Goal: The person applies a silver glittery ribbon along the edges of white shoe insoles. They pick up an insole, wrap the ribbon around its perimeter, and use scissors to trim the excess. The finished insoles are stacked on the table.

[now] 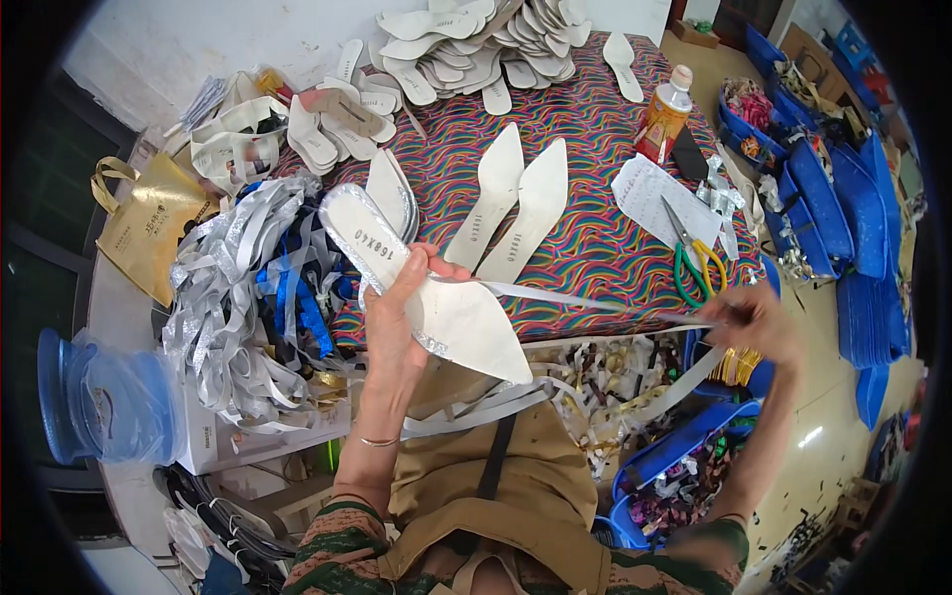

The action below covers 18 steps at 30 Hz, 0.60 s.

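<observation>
My left hand (395,302) grips a white pointed shoe insole (470,325) at its narrow waist, thumb on top, with the heel end up and left and the toe down and right. Silver edging shows along part of its rim. A thin pale strip (555,296) runs taut from the insole to my right hand (762,322), which is slightly blurred and pinches it; its loose end hangs below. Two plain white insoles (528,203) lie side by side just beyond, and a small stack of them (389,188) is partly hidden behind the held one.
Scissors (697,256) with green and yellow handles rest by a written paper sheet (654,193) and a drink bottle (666,117). Insole piles (476,55) fill the far edge. Silver strips (233,288) heap at left. Blue bins (684,446) of scraps stand at right, below the patterned tabletop (595,119).
</observation>
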### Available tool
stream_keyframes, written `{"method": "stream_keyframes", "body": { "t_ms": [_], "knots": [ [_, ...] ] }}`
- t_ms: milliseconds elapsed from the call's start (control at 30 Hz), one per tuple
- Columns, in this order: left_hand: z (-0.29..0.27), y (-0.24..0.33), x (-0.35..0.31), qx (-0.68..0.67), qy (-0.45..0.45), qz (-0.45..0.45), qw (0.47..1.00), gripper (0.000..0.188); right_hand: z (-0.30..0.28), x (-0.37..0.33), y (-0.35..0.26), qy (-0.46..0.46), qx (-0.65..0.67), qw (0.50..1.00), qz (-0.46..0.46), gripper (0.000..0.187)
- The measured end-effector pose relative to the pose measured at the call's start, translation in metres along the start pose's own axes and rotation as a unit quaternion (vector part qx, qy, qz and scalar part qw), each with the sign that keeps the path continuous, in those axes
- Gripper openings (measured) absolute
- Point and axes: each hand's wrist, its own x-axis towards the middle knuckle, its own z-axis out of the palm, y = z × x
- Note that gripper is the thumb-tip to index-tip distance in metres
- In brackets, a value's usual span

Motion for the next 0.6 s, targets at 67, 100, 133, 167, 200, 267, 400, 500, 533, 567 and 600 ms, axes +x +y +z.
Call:
{"method": "stream_keyframes", "body": {
  "t_ms": [67,100,133,167,200,267,400,500,533,567,600],
  "knots": [
    [-0.005,-0.009,0.006,-0.009,0.029,-0.017,0.999,0.017,-0.042,0.01,-0.015,0.012,-0.048,0.999,-0.012,0.025],
    [-0.008,-0.014,0.011,-0.021,0.034,-0.018,0.999,0.018,-0.061,0.012,-0.021,0.043,-0.058,0.997,-0.014,0.023],
    [-0.013,-0.017,0.015,-0.03,0.044,-0.012,0.999,0.018,-0.078,0.02,-0.023,0.067,-0.067,0.995,-0.024,0.021],
    [-0.016,-0.021,0.019,-0.041,0.05,-0.011,0.998,0.019,-0.095,0.024,-0.03,0.11,-0.099,0.988,-0.045,0.019],
    [-0.02,-0.024,0.02,-0.045,0.07,-0.004,0.997,0.019,-0.111,0.038,-0.03,0.146,-0.127,0.978,-0.073,0.017],
    [-0.016,-0.035,0.027,-0.061,0.084,-0.015,0.995,0.019,-0.164,0.052,0.003,0.294,-0.235,0.918,-0.123,0.023],
    [-0.014,-0.045,0.023,-0.049,0.11,-0.026,0.992,0.02,-0.097,0.103,-0.012,0.552,-0.262,0.767,-0.193,0.03],
    [-0.013,-0.048,0.017,-0.057,0.113,-0.019,0.992,0.02,0.021,0.122,-0.002,0.357,-0.085,0.884,-0.288,0.032],
    [-0.015,-0.048,0.015,-0.066,0.108,-0.014,0.992,0.021,0.064,0.116,-0.011,0.271,0.043,0.931,-0.24,0.033],
    [-0.014,-0.049,0.015,-0.075,0.098,-0.018,0.992,0.021,0.105,0.106,-0.019,0.205,0.187,0.947,-0.163,0.036],
    [-0.013,-0.05,0.015,-0.077,0.096,-0.014,0.992,0.021,0.148,0.099,-0.027,0.162,0.311,0.933,-0.076,0.039]
  ]
}}
